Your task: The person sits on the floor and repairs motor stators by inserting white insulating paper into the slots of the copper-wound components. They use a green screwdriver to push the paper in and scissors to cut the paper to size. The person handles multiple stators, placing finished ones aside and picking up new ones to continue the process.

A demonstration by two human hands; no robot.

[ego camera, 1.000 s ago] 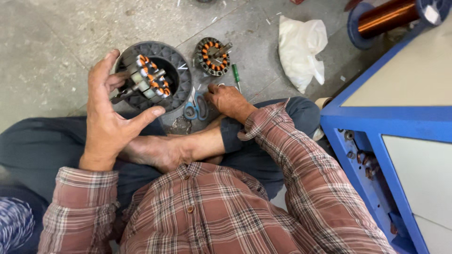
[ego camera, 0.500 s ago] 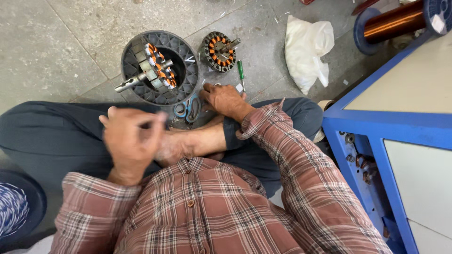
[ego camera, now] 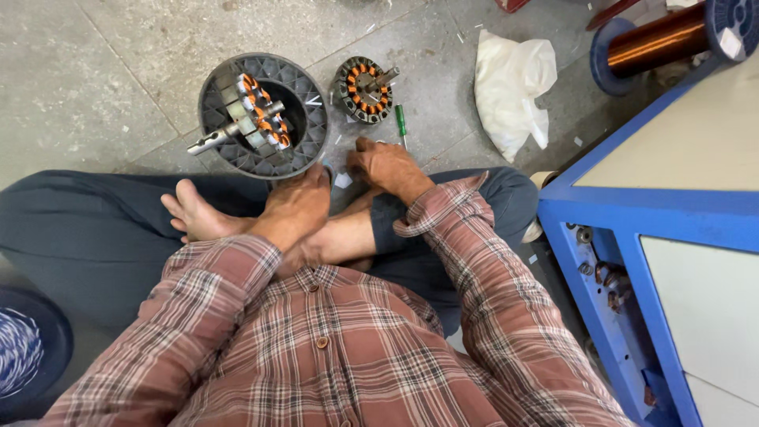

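Note:
I sit cross-legged on a concrete floor. My left hand (ego camera: 296, 202) reaches down just in front of my bare foot, its fingers at the near rim of a round grey ribbed housing (ego camera: 304, 95). A motor stator with orange copper windings and a steel shaft (ego camera: 254, 119) lies in that housing. My right hand (ego camera: 387, 166) rests on the floor with fingers curled, beside a green screwdriver (ego camera: 401, 125). A second, smaller wound stator (ego camera: 364, 88) lies just beyond it. The fingertips of both hands are hidden from me.
A crumpled white plastic bag (ego camera: 510, 87) lies to the right of the stators. A large spool of copper wire (ego camera: 672, 35) sits at the top right. A blue metal cabinet (ego camera: 624, 213) stands close on my right. A dark round tray (ego camera: 32, 348) is at the bottom left.
My left hand was raised and open over the housing, then drew back and dropped to the floor in front of it, covering the spot where blue-handled scissors lay. My right hand stayed put.

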